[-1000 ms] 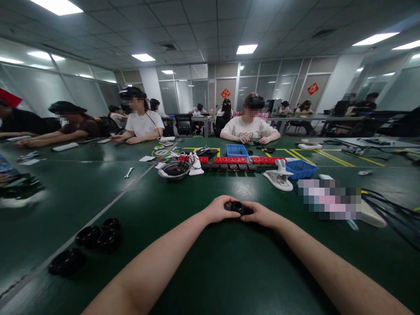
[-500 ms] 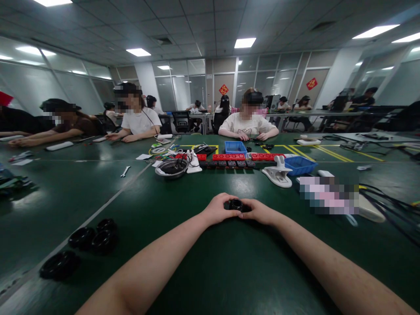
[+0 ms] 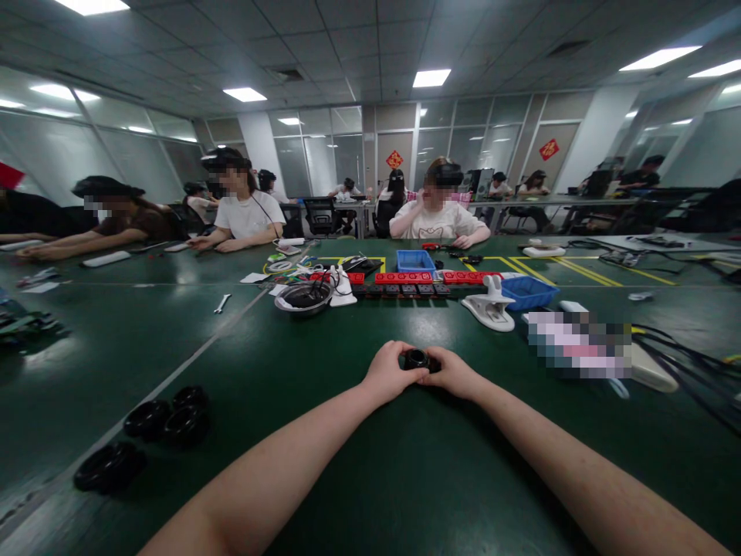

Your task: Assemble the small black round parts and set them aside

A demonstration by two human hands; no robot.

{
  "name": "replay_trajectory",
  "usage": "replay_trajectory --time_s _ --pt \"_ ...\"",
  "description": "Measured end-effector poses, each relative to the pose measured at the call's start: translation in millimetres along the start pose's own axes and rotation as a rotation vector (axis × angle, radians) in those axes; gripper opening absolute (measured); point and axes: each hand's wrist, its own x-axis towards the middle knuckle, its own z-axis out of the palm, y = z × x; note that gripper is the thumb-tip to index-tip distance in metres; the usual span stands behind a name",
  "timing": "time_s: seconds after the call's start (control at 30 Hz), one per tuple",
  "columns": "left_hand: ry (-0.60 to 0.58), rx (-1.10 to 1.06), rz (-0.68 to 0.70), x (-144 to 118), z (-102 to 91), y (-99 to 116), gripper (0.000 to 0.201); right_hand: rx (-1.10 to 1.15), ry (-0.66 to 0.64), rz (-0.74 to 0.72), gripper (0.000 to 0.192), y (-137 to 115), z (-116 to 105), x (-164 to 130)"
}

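Between my two hands, just above or on the green table (image 3: 324,417), is a small black ring-shaped part (image 3: 416,358) with a round opening facing up. My left hand (image 3: 392,367) closes on it from the left, thumb along the near side. From the right, my right hand (image 3: 452,372) grips the same part, and the thumbs nearly meet in front. Its lower side and my far fingertips are hidden. Off to the left lie several similar glossy black rings, among them a nearer ring (image 3: 109,467) and a farther ring (image 3: 190,398).
Ahead stand a bowl (image 3: 302,298), a white clip stand (image 3: 491,306), red socket strips (image 3: 404,277) and blue baskets (image 3: 528,292). A wrench (image 3: 221,303) lies left. Black cables (image 3: 677,355) run along the right. A co-worker (image 3: 437,212) sits opposite.
My hands stay around the black part with only a slight shift of the fingers. The co-worker opposite has raised one hand toward the head, and a red item shows on the table there.
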Motion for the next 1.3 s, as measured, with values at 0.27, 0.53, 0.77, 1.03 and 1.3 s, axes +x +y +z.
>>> replay_trajectory --time_s 0.27,0.53,0.77,1.03,1.3 --pt "0.158 0.053 -0.053 1.7 10.7 -2.2 0.034 -0.464 0.291 0.16 0.022 -18.0 26.2 -3.5" --pt "-0.151 -0.103 0.119 9.6 -8.9 -13.9 0.04 -0.005 -0.07 -0.108 0.049 -13.6 1.1 -5.5" --pt "-0.209 -0.158 0.126 14.0 -6.2 -24.0 0.046 0.249 -0.258 -0.128 0.034 -0.5 -9.1 0.3" --pt "-0.185 -0.17 0.151 11.5 -6.6 -20.8 0.045 0.209 -0.226 -0.094 0.032 7.7 -5.0 2.7" --pt "-0.176 -0.13 0.156 10.4 -7.9 -17.6 0.047 0.209 -0.189 -0.061 0.035 5.9 -3.4 1.9"
